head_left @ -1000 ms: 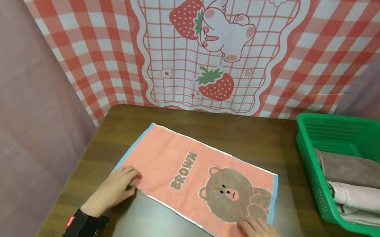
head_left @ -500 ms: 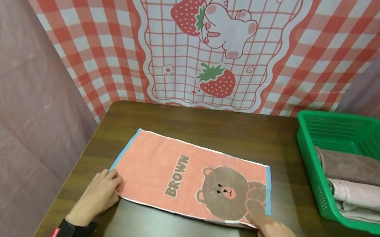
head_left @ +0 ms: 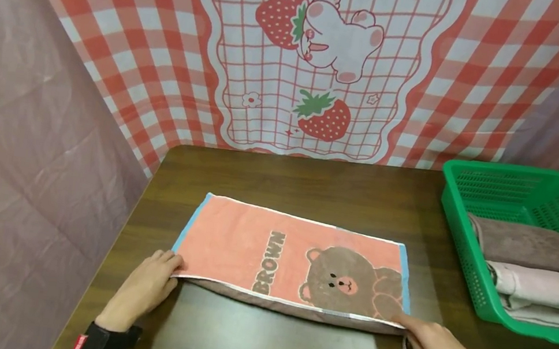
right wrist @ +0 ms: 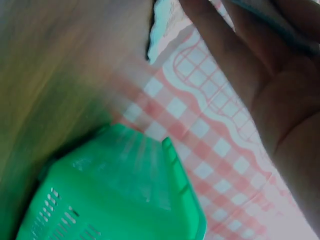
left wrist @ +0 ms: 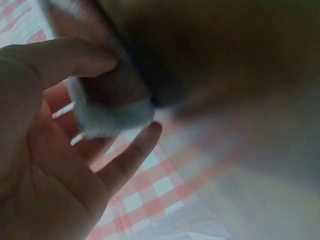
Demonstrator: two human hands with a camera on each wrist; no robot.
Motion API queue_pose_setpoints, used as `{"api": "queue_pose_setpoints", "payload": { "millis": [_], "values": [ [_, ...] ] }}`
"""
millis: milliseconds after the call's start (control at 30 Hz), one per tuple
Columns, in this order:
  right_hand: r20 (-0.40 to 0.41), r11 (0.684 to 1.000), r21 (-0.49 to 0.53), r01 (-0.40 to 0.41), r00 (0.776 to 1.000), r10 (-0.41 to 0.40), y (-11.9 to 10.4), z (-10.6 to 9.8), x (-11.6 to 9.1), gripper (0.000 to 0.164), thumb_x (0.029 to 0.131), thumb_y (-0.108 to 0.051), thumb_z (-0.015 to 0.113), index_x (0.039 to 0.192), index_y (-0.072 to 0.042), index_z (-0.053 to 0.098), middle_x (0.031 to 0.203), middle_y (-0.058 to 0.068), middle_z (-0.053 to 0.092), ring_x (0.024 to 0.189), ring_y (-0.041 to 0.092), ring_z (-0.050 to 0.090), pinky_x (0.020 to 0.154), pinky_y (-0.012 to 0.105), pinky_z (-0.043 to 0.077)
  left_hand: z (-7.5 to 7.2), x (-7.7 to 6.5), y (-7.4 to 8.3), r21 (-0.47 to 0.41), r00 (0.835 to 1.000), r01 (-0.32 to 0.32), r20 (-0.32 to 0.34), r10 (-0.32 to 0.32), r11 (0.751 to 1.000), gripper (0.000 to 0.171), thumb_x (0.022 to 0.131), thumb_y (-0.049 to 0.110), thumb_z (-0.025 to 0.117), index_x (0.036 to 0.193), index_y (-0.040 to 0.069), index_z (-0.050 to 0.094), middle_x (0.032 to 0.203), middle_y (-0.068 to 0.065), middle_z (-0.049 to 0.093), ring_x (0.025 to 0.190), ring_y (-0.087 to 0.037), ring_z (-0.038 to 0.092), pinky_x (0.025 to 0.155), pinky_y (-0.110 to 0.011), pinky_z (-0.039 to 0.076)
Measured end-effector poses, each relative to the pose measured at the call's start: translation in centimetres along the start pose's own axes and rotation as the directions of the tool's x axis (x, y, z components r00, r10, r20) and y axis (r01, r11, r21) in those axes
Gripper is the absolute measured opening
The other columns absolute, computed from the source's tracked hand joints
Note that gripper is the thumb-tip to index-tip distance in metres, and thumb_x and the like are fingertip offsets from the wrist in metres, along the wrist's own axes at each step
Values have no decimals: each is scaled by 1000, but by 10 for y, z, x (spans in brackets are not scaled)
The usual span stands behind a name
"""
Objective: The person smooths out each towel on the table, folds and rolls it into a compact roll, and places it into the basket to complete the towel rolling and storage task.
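A coral towel (head_left: 230,238) with a brown bear, the word BROWN and blue end borders lies spread in the head view. Its front edge is raised, so a strip of brownish underside shows. My left hand (head_left: 142,286) pinches the near left corner. In the left wrist view, thumb and fingers lie on either side of the folded towel corner (left wrist: 117,117). My right hand (head_left: 441,348) pinches the near right corner, its thumb hidden in the head view. The right wrist view shows that hand (right wrist: 280,90) dark at the upper right.
A green perforated basket (head_left: 461,272) stands at the right of the wooden table (head_left: 279,177). Inside it lie a rolled brown towel (head_left: 532,246) and pale folded towels (head_left: 548,286). A red-and-white checked cloth (head_left: 155,37) hangs along the back edge.
The towel has turned straighter to the table. Its front edge has risen, exposing the underside. My right hand has moved right, from lying over the edge to pinching the corner; my left has shifted left.
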State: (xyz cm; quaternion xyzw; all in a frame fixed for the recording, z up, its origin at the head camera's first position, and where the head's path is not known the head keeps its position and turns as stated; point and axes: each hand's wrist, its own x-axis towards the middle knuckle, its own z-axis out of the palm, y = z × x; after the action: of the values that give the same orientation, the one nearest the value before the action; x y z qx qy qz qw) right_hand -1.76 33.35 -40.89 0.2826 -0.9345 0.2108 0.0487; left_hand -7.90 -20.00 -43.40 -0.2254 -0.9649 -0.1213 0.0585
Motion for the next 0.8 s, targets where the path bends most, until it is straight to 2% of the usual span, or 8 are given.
{"api": "queue_pose_setpoints", "payload": {
  "millis": [67,167,267,367,433,500,600,800],
  "values": [
    [2,998,-34,-53,999,53,1,-4,-1,38,82,8,69,103,-23,65,72,-23,54,66,-8,47,57,18,41,-7,2,-2,-57,1000,20,23,-19,998,22,79,-4,77,93,11,68,92,1,67,85,-18,63,73,-34,53],
    [-3,982,-109,-155,988,155,1,-13,2,28,83,2,72,103,-17,68,77,-14,65,67,2,60,58,30,50,-21,9,-7,-149,999,47,22,-44,988,15,85,-2,73,94,11,71,93,0,71,86,-18,69,74,-35,56],
    [-15,954,-161,-251,968,252,0,-24,10,23,86,-3,72,106,-12,69,84,0,72,71,18,69,59,40,52,-36,24,-13,-206,998,22,-58,-35,978,12,86,1,73,94,10,72,92,-3,73,84,-20,71,71,-37,56],
    [-56,937,-176,-301,954,296,1,-31,22,13,90,-5,69,101,-11,67,72,-1,66,58,15,58,50,37,44,-48,45,-19,-220,987,-17,-160,-19,975,9,87,2,73,94,8,73,88,-4,74,74,-17,69,64,-35,55],
    [-109,930,-191,-313,949,296,2,-35,30,8,91,-6,68,98,-9,66,66,-3,61,53,10,50,47,33,38,-53,59,-23,-222,980,-31,-198,-14,974,7,89,3,71,95,7,74,85,-5,73,68,-14,64,60,-32,51],
    [-183,926,-207,-315,942,280,5,-36,38,6,90,-7,70,93,-9,65,61,-4,57,50,8,44,47,30,32,-55,71,-26,-229,979,-21,-201,-26,973,7,92,7,69,97,7,74,85,-5,73,65,-11,59,58,-30,47],
    [-255,914,-219,-341,924,284,10,-40,47,6,89,-9,72,92,-8,67,66,2,63,49,10,48,45,29,31,-54,88,-30,-257,982,9,-178,-56,966,11,96,13,65,101,8,74,84,-5,72,62,-11,52,58,-29,42],
    [-288,894,-209,-395,899,330,25,-41,70,8,93,-11,67,98,-5,67,78,18,69,50,30,56,40,39,34,-44,117,-38,-326,984,64,-136,-114,943,16,98,18,63,102,5,72,80,-7,69,61,-15,51,59,-31,42]
  ]
}}
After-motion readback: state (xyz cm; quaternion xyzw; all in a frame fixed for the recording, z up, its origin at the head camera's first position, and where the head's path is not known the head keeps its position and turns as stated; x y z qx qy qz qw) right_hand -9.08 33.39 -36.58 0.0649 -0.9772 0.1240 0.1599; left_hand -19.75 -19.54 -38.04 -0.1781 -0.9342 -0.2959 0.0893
